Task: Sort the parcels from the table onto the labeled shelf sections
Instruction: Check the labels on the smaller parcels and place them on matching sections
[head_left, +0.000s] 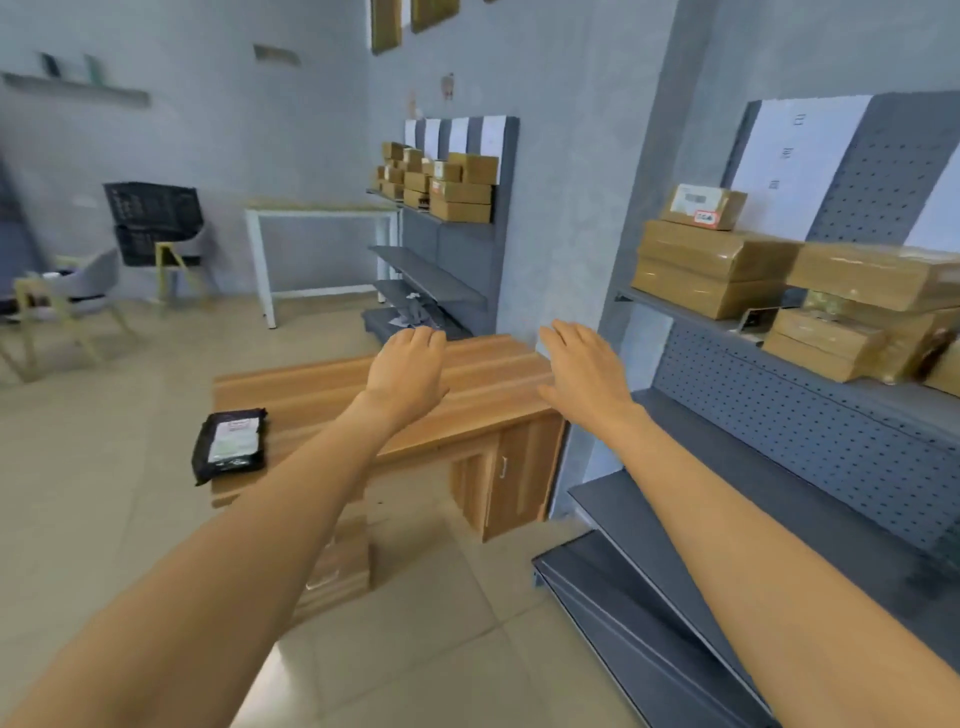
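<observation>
Ahead, both hands outstretched above the wooden desk (483, 384): left hand (408, 371) and right hand (582, 371), fingers straight and relaxed, holding nothing. Black poly-bag parcel (231, 444) flat on the desk's near-left corner, at 8 o'clock from the left hand. Taped brown cardboard parcels (717, 265) stacked on the grey shelf (691, 312) at 2 o'clock.

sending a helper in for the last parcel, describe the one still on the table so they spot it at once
Find the wooden table beside the grey shelves. At its near left corner, overhanging the edge, lies a flat black bag with a white label. It is the only parcel on the table, while those on the shelves are brown boxes.
</observation>
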